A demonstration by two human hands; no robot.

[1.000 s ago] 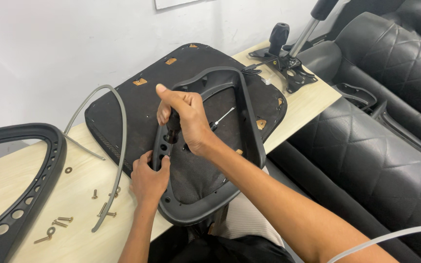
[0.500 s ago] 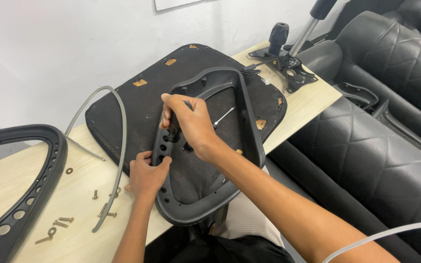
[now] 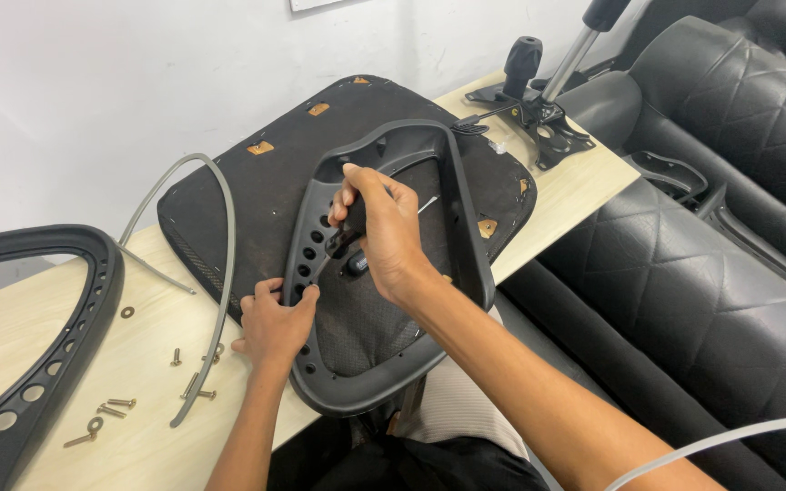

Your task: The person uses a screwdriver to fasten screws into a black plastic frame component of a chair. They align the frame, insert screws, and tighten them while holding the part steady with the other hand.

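A black plastic chair frame [image 3: 466, 236] with a row of holes lies on an upturned dark seat cushion [image 3: 256, 195] on the wooden table [image 3: 147, 364]. My left hand [image 3: 273, 325] grips the frame's left rail near the table's front edge. My right hand [image 3: 382, 227] is closed around a black-handled tool [image 3: 354, 238] whose tip meets the frame's left rail; the tool's end is hidden under my fingers.
A second black frame with holes [image 3: 43, 345] lies at the far left. Several loose screws and a washer [image 3: 125, 312] are scattered beside it. A curved grey rod [image 3: 222, 300] lies beside the cushion. A chair mechanism with levers [image 3: 539, 118] sits at the back right. Black leather seats [image 3: 711, 245] stand right.
My right hand has dropped from above the frame down onto its left rail with the tool. My left hand has kept its hold on the frame.
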